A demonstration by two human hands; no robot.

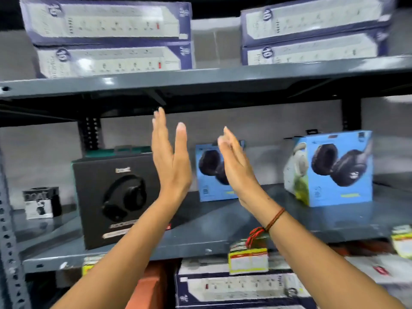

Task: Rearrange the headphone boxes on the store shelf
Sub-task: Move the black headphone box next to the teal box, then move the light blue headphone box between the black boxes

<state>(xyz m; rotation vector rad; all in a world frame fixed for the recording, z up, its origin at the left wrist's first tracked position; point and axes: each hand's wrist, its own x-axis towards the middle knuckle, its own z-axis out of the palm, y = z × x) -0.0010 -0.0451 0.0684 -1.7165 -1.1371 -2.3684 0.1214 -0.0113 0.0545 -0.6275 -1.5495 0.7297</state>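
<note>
On the grey middle shelf (200, 237) stand three headphone boxes. A large black box (111, 197) sits at the left front. A blue box (209, 175) stands behind my hands near the middle, partly hidden. A second blue box (334, 170) stands at the right. My left hand (171, 157) is raised flat with fingers straight, overlapping the black box's right edge. My right hand (236, 166) is also raised flat, in front of the middle blue box. Both palms face each other and hold nothing. Red threads circle my right wrist.
A small black-and-white box (41, 202) sits at the far left of the shelf. Long power strip boxes (107, 21) are stacked on the shelf above and more lie below (240, 284). Price tags (247, 259) hang on the shelf's front edge. A perforated upright (9, 241) stands at left.
</note>
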